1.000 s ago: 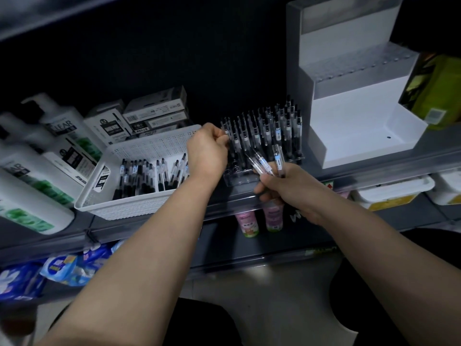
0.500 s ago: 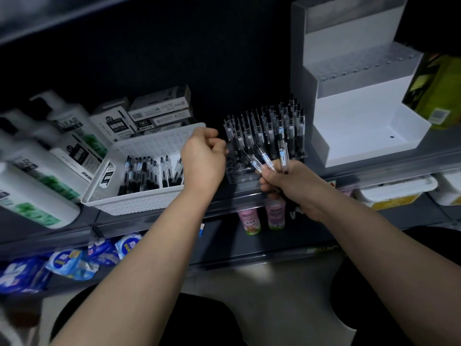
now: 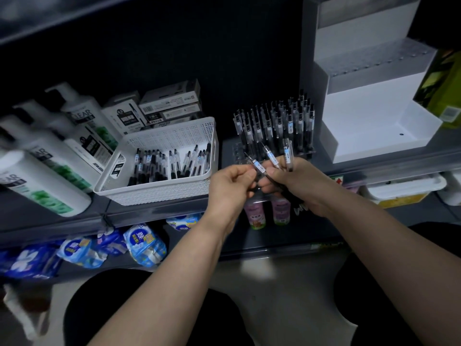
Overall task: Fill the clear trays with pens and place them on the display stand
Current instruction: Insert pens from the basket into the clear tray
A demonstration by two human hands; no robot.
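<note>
Pens (image 3: pixel 270 157) fan from the curled grip of the right hand (image 3: pixel 296 182); the left hand (image 3: pixel 230 187), back from the clear tray (image 3: pixel 237 156), now pinches the next one, so filling likely continues.

The basket (image 3: pixel 172 138) is white, dotted all over with small holes. The pens (image 3: pixel 289 126) are clear, with black grips and pale blue labels. The display stand (image 3: pixel 369 116) is white with grey steps. The white bottles (image 3: pixel 50 181) carry green and black labels, and the packets (image 3: pixel 144 245) on the lower shelf are blue and white.

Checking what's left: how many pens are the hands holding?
3: left pen between left hand and right hand; middle pen, right pen rising from the right; more possibly hidden.
</note>
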